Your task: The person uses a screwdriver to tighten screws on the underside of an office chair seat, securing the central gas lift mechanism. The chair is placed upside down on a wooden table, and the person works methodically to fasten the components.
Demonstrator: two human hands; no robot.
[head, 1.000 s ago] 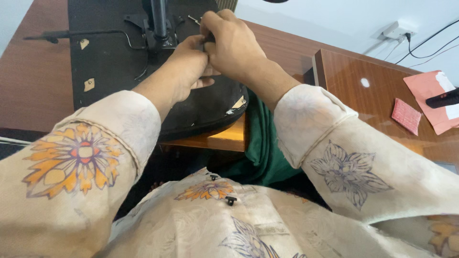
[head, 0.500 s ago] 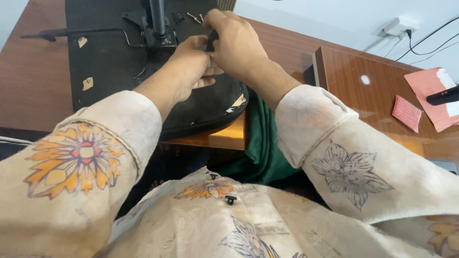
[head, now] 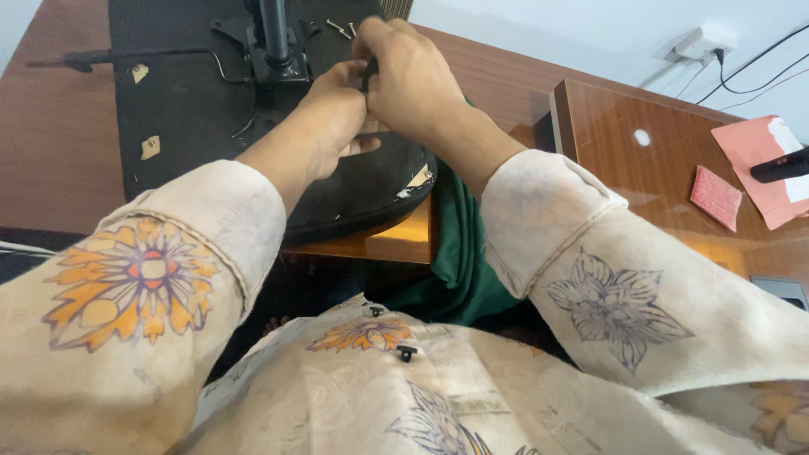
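Head view: a person in a cream floral tunic is working at a wooden table [head: 67, 168], both hands meeting over an upturned black chair seat [head: 354, 190] that is lying on it. The left hand [head: 333, 114] and the right hand [head: 413, 80] are pressing together just right of the seat's black centre post [head: 274, 34]; their fingers are curled closed around a small dark part [head: 367, 74], mostly hidden, so what it is cannot be told. Loose screws [head: 339, 28] are lying on the seat underside just right of the post, beyond the hands. A thin lever rod [head: 126, 57] is running out left of the post. Green cloth [head: 459, 253] is hanging off the table edge, well right of and below the post.

Judging from the grip, the step is calling for steady two-handed pressure: keeping the small part squared to the seat, wrists low, and the screws within reach without knocking them off.
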